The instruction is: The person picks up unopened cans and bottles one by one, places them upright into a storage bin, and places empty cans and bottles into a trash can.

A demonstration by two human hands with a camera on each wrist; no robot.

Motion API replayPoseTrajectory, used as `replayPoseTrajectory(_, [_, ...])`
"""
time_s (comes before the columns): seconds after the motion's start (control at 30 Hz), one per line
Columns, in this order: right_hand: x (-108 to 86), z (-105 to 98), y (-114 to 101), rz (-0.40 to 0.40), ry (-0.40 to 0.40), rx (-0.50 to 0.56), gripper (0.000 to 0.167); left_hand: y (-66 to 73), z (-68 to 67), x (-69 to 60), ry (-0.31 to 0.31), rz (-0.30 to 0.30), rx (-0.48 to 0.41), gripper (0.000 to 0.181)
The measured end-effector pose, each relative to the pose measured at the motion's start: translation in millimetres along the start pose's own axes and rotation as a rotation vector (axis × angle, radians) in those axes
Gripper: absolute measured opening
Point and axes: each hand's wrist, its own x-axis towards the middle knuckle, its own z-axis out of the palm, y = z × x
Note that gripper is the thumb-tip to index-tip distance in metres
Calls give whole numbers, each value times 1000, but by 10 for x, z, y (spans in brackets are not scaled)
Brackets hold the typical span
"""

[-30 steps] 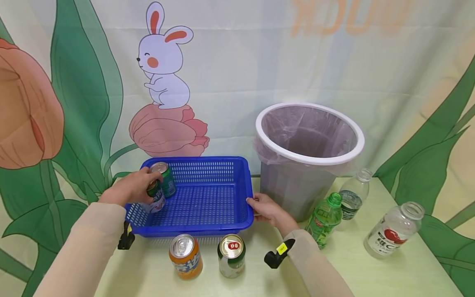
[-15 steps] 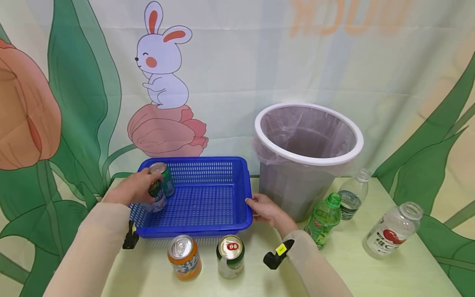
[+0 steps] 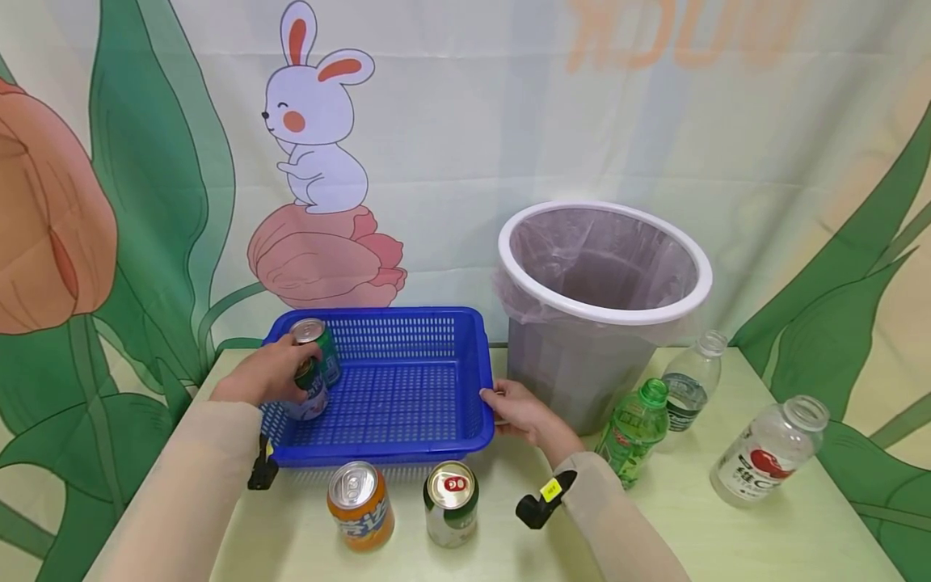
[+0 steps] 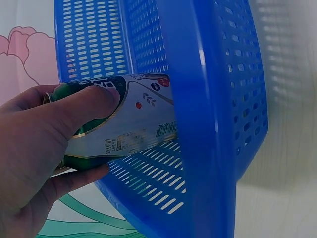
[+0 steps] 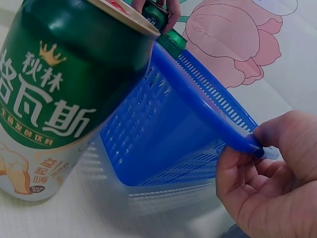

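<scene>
My left hand (image 3: 278,373) grips the top of a green-and-white drink can (image 4: 143,111) inside the left end of the blue basket (image 3: 407,449). Right behind that can stands a green can (image 3: 329,356), also in the basket. With thumb and curled fingers, my right hand (image 5: 277,183) pinches the basket's right rim. On the table in front of the basket are an orange can (image 3: 364,508) and a second green-and-white can (image 3: 452,509), which looms close in the right wrist view. The held can's base is hidden behind the basket wall in the left wrist view.
A grey bin (image 3: 575,380) with a white rim and a clear liner stands right of the basket. Beside it are a green bottle (image 3: 634,432), a clear bottle (image 3: 691,388) and a wide-mouthed clear bottle (image 3: 771,457). A printed cloth (image 3: 451,145) hangs behind the table.
My left hand and the can in it have shifted slightly right within the basket. My right hand keeps its hold on the rim.
</scene>
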Motion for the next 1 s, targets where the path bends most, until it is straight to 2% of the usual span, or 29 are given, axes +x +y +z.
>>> replayPoseTrajectory(0.47, [-10,7,-9,9,-2,0,27,-1,66,42,-25,-47,3,59])
replayPoseTrajectory(1.0, [-9,1,-1,5,-12,4,27,24,91,47,-41,-72,2,59])
